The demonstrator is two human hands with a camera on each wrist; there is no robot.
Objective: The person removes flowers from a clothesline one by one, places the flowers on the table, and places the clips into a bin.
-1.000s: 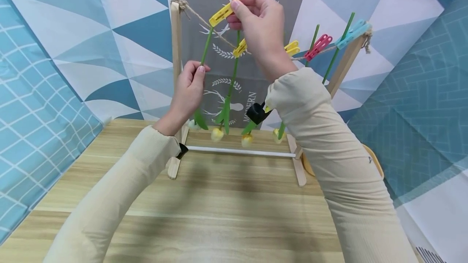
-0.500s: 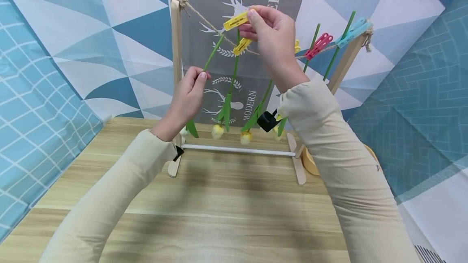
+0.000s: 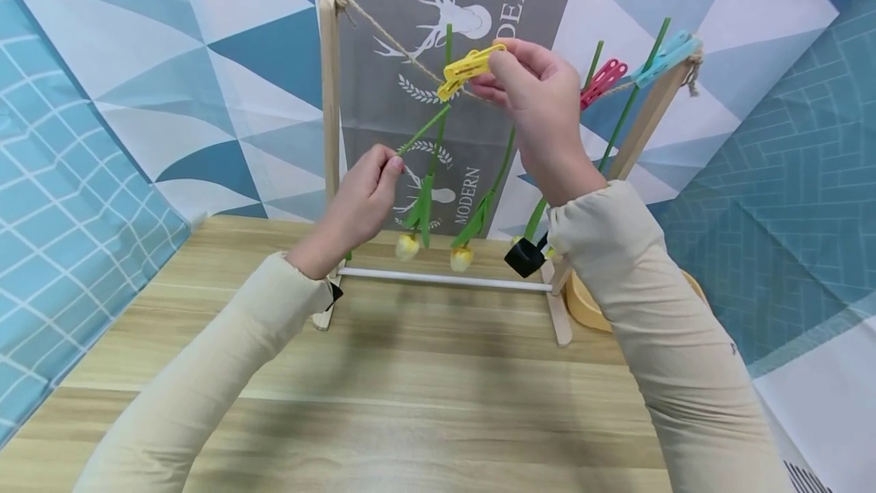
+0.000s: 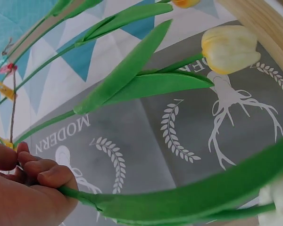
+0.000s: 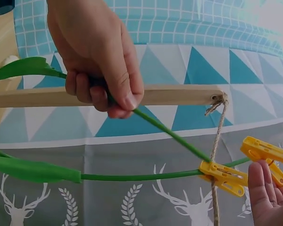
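My left hand [image 3: 366, 189] pinches the green stem [image 3: 424, 130] of an artificial tulip; its leaf [image 4: 193, 200] and part of its whitish bloom [image 4: 274, 209] show in the left wrist view. The stem slants up right, its cut end close to a yellow clothespin [image 5: 221, 176] clipped on the twine [image 5: 219, 132]. Between thumb and fingers, my right hand [image 3: 541, 101] holds another yellow clothespin [image 5: 264, 150], off the twine. The clipped pin holds a hanging tulip with a pale yellow bloom [image 3: 407, 247]. Behind my right hand, part of the line is hidden.
The twine is tied between wooden posts [image 3: 330, 97] joined by a white rod [image 3: 445, 280]. Another tulip [image 3: 461, 258] hangs alongside; red [image 3: 604, 82] and light blue clothespins [image 3: 667, 58] are at right. A yellow round container [image 3: 585, 306] stands behind my right sleeve on the wooden table [image 3: 411, 402].
Both hands have moved down and to the right along the twine. The held stem leans further right, and the held clothespin now overlaps the clipped yellow one in the head view.
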